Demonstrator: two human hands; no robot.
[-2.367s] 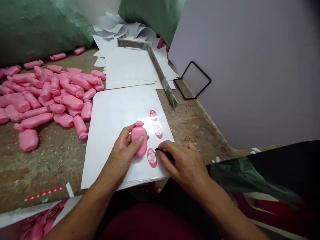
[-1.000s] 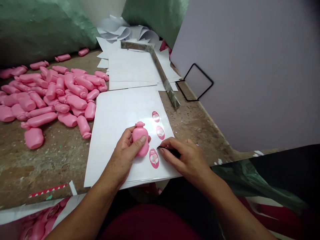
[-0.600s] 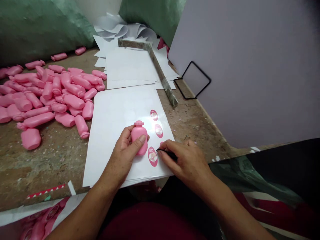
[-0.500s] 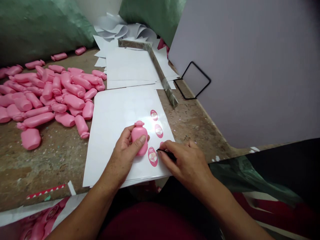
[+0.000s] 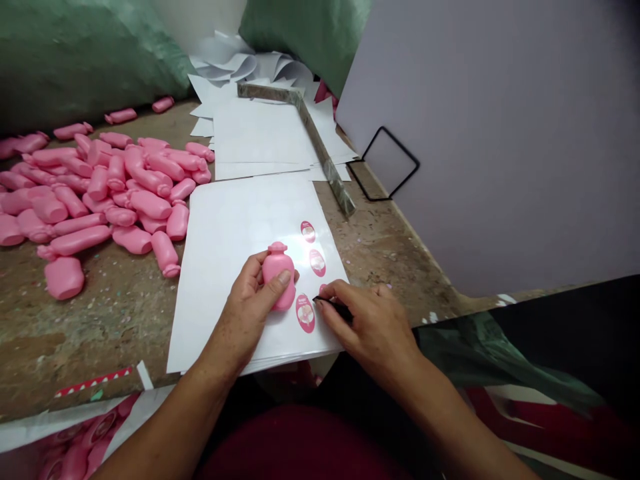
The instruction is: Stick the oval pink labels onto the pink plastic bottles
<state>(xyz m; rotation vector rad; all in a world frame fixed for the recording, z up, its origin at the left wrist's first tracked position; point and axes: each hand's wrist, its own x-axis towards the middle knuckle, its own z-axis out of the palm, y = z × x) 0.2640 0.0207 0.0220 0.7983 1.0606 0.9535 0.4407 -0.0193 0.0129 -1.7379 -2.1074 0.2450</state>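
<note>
My left hand [image 5: 253, 293] is wrapped round a small pink plastic bottle [image 5: 278, 275], thumb across its front, above a white sticker sheet [image 5: 225, 233]. Between the fingers of my right hand [image 5: 370, 313] is a slim black pointed tool [image 5: 341, 309]; its kind is mostly hidden by the fingers. Its tip is close to the right edge of an oval pink sticker [image 5: 305, 313] on the sheet. Two more oval stickers, an upper one [image 5: 308, 232] and a middle one [image 5: 317, 263], lie farther up the sheet, and another is partly covered by my right hand.
A heap of pink bottles [image 5: 120, 180] spreads over the worn table [image 5: 120, 320] at left. Behind the sheet lie white papers [image 5: 260, 133] under a bent metal bar [image 5: 323, 150]. A black wire frame [image 5: 417, 163] is near the grey panel [image 5: 500, 147]. Labelled bottles fill a bag [image 5: 85, 440] at lower left.
The view has shifted very slightly. Both hands keep their holds and places, the bottle over the sheet and the tool's tip beside the oval sticker.
</note>
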